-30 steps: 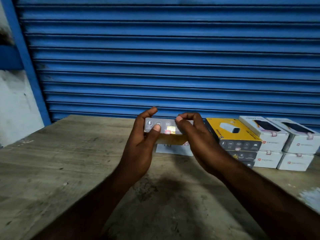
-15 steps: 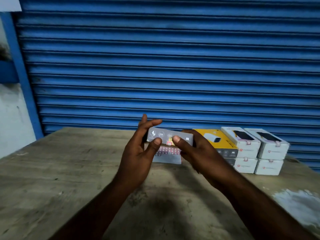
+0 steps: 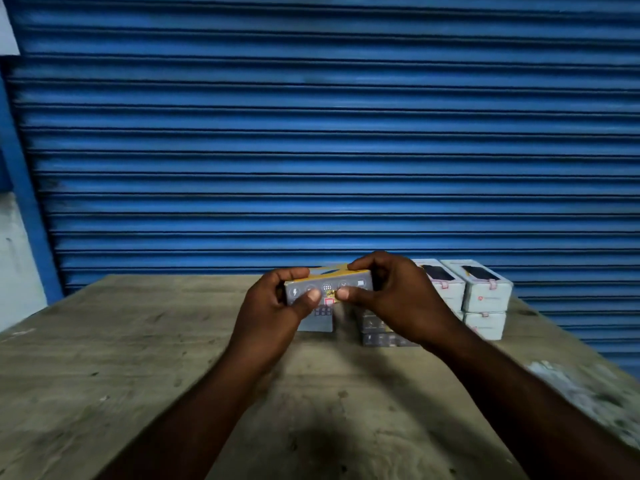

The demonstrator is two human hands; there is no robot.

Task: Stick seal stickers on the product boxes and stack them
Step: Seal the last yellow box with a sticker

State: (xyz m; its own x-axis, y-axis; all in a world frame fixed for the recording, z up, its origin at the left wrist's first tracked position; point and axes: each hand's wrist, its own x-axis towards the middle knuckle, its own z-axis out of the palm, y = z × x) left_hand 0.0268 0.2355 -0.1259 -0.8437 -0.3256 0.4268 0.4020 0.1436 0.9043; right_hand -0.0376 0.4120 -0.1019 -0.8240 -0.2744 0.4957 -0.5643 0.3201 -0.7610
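Where the worn, scuffed wooden tabletop (image 3: pixel 138 358) ends at its far edge, a blue corrugated metal roller shutter (image 3: pixel 329 133) fills nearly the whole background. A blue painted upright post (image 3: pixel 20 188) and a strip of pale plastered wall (image 3: pixel 17 258) bound it on the left. A whitish worn patch (image 3: pixel 571 386) marks the table near its right edge.

Both forearms reach forward over the table. Held clear of the surface between the hands is a small rectangular product box with a yellow top and a grey icon-printed side (image 3: pixel 329 284), its long grey side facing the camera. The left hand (image 3: pixel 273 313) grips the box's left end, fingers curled over the top edge and thumb on the grey face. The right hand (image 3: pixel 394 299) grips the right end in the same manner. The two thumb tips lie close together on either side of a small red-bordered seal sticker (image 3: pixel 329 301) at the lower middle of that face.

Below and behind the box, a pale sticker sheet (image 3: pixel 318 320) lies flat on the table. A stack of dark-sided boxes (image 3: pixel 377 332) stands just behind the right hand, largely hidden by it. Further right stand white product boxes with pink seals (image 3: pixel 485 296), stacked two high in adjoining columns.
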